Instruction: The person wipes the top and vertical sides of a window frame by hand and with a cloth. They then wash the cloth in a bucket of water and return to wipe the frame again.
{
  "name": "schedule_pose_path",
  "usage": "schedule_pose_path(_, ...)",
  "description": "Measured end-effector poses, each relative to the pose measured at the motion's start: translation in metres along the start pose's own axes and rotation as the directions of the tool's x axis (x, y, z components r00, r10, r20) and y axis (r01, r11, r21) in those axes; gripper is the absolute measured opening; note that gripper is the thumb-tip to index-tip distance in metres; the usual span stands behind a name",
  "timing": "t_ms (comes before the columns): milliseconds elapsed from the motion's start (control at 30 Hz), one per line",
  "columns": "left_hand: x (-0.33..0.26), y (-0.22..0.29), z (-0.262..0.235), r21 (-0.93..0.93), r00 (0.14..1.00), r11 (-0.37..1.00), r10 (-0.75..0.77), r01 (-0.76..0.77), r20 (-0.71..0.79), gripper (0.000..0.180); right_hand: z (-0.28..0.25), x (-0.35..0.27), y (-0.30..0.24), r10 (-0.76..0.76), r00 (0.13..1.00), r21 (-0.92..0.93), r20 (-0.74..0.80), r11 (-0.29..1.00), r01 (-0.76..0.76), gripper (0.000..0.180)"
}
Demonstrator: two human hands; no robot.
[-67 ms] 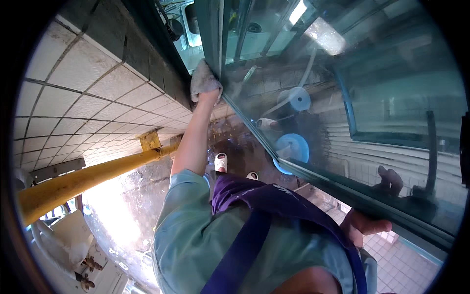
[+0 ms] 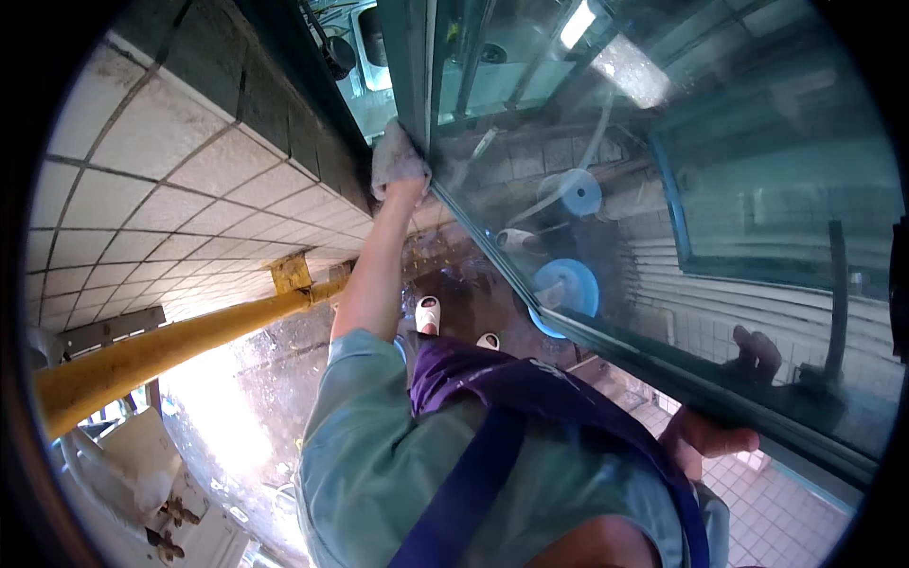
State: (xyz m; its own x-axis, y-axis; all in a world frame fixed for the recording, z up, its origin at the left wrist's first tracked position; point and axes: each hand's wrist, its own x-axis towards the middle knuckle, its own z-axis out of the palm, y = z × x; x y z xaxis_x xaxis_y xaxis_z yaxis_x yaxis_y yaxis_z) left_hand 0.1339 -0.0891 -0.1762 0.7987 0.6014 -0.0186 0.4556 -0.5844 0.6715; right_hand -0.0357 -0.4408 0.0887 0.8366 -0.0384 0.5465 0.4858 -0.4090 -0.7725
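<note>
My left arm stretches forward to the corner of a green-framed glass window sash (image 2: 421, 76). My left hand (image 2: 405, 189) is closed on a grey cloth (image 2: 393, 156), which covers most of its fingers and presses against the upright frame, low by the sill. At the lower right my right hand (image 2: 705, 437) grips the sash's bottom rail (image 2: 663, 374), thumb on the near side. Finger shapes show in the glass above that rail. The pane (image 2: 757, 180) is hazy and carries reflections.
A white-tiled wall (image 2: 180, 161) with a dark tiled ledge runs along the left. Below it, a yellow pipe (image 2: 180, 341) crosses. A sink (image 2: 374, 47) lies beyond the opening. Blue round shapes (image 2: 573, 284) show through or in the glass. The floor around my sandals (image 2: 428, 315) looks wet.
</note>
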Motion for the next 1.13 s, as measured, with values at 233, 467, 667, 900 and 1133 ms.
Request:
schedule_pose_path(233,0.035,-0.093,0.076,0.093,0.846,0.912,0.405,-0.399,-0.347,0.034,-0.006,0.001,0.003,-0.081,0.994,0.088,-0.069,0.992,0.087,0.076)
schedule_pose_path(467,0.005,-0.023,0.005,0.254,0.947,0.913,0.315,-0.32,0.063,0.025,-0.01,-0.004,0.006,-0.065,0.994,0.022,-0.092,0.997,0.067,0.078)
schedule_pose_path(667,0.035,-0.078,0.034,-0.732,0.92,0.562,-0.17,0.385,0.354,0.043,-0.026,0.001,0.027,-0.167,0.986,0.032,0.005,0.985,0.167,0.083)
schedule_pose_path(900,-0.068,0.005,-0.071,-0.919,0.979,-0.368,0.188,0.144,0.078,0.038,-0.024,0.007,0.028,-0.242,0.97,0.164,0.023,0.958,0.236,0.088)
schedule_pose_path(1133,-0.103,0.034,-0.128,-0.15,0.852,0.843,0.488,-0.517,-0.191,0.031,-0.021,0.002,0.04,-0.229,0.973,0.146,-0.036,0.962,0.231,0.089)
